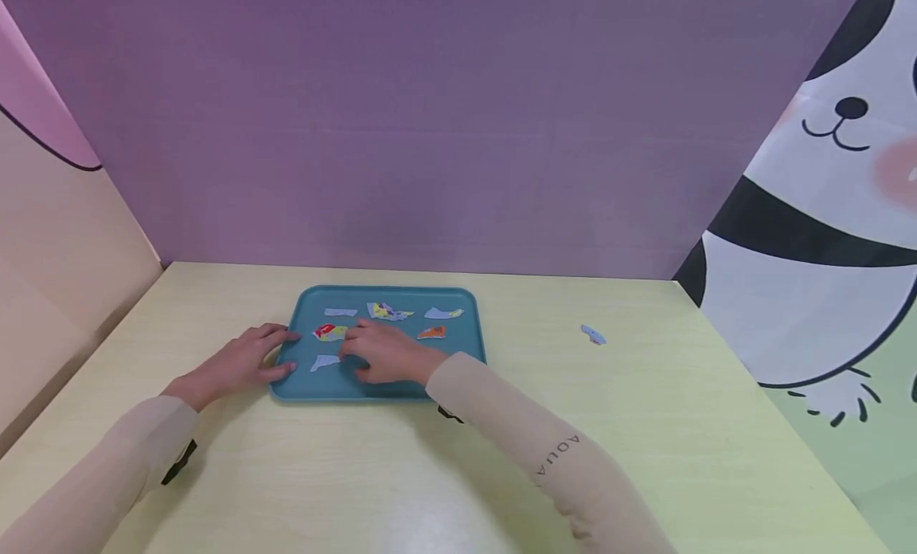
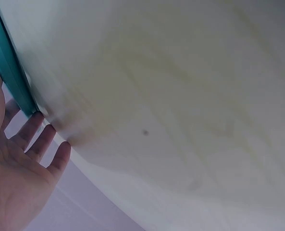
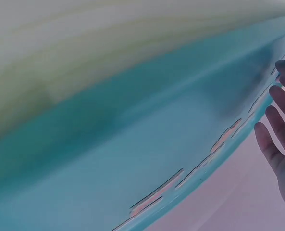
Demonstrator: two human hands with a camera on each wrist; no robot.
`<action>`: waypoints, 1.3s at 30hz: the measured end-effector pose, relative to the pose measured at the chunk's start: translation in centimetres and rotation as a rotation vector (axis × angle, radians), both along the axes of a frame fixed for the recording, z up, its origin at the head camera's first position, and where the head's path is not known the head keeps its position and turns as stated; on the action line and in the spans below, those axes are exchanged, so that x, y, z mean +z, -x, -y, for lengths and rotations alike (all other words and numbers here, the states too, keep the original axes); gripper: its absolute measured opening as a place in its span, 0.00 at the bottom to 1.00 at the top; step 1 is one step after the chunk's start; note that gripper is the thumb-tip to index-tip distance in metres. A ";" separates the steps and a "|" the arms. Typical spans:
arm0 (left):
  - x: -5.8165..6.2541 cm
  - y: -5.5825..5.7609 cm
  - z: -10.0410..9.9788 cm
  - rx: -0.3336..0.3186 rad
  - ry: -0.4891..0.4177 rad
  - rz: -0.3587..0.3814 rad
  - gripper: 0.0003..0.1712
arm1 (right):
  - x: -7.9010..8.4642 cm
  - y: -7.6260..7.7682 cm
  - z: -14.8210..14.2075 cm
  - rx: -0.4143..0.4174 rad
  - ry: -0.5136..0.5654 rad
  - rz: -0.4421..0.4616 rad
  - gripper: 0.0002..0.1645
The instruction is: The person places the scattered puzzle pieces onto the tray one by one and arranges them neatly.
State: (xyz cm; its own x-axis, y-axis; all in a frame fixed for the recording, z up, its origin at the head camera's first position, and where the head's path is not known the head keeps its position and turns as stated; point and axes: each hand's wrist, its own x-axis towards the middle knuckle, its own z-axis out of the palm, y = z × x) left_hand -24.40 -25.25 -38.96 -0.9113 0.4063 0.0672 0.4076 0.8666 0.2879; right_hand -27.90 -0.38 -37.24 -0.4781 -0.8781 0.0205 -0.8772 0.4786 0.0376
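A teal tray [image 1: 401,389] lies on the table with several jigsaw-like picture pieces on it. My left hand [image 1: 251,359] rests at its left edge, fingers and thumb spread against the rim, also seen in the left wrist view. Over the middle of the tray is my right hand [image 1: 387,353], its fingers lowered beside a red and yellow piece [image 1: 328,332] and a pale blue piece [image 1: 325,363]. The hand partly covers the red and yellow piece. Loosely spread fingers [image 3: 277,130] show in the right wrist view; no held piece is visible.
Along the tray's far side lie a narrow pale piece [image 1: 340,312], a yellow and purple piece [image 1: 387,311] and a pale blue and yellow piece [image 1: 444,314]. An orange piece [image 1: 432,332] is right of my right hand. Another blue piece [image 1: 593,335] lies on the table [image 1: 645,427].
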 end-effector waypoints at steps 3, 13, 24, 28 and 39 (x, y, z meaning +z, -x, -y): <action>0.0 0.0 -0.1 0.000 0.000 0.006 0.30 | -0.1 -0.1 -0.8 0.002 0.005 -0.013 0.15; 0.0 0.0 -0.1 0.007 0.005 0.016 0.31 | 0.3 -1.0 -3.8 -0.004 0.031 0.019 0.15; -0.2 0.1 0.0 0.010 0.003 0.018 0.32 | 0.0 -1.6 -7.5 -0.023 0.102 0.036 0.14; -0.1 0.0 0.0 0.010 0.001 0.020 0.32 | 0.0 -1.7 -8.9 -0.036 0.118 0.046 0.14; 0.1 -0.2 -0.1 -0.002 0.003 0.007 0.31 | 0.1 -1.8 -13.2 -0.085 0.168 0.009 0.13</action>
